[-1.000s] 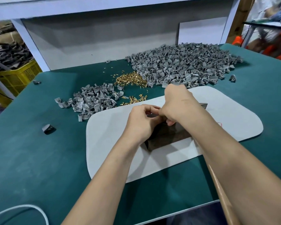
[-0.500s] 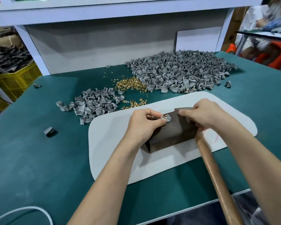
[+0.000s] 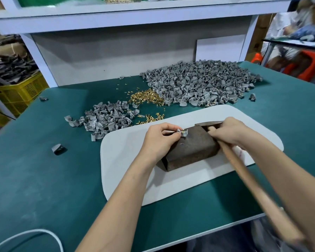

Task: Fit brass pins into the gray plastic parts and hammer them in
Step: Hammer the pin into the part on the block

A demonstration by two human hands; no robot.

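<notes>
Fingers (image 3: 171,132) of the left hand (image 3: 159,142) pinch a gray plastic part (image 3: 184,134) on top of the dark block (image 3: 191,150), a brass pin (image 3: 183,131) standing in it. Just beside, the right hand (image 3: 231,132) curls round the hammer (image 3: 252,182) close under its head. Fitting looks done; striking comes next, calling for a short, square tap clear of that pinch. Loose pins (image 3: 147,97) and parts (image 3: 198,84) lie beyond on the green surface (image 3: 43,179).
</notes>
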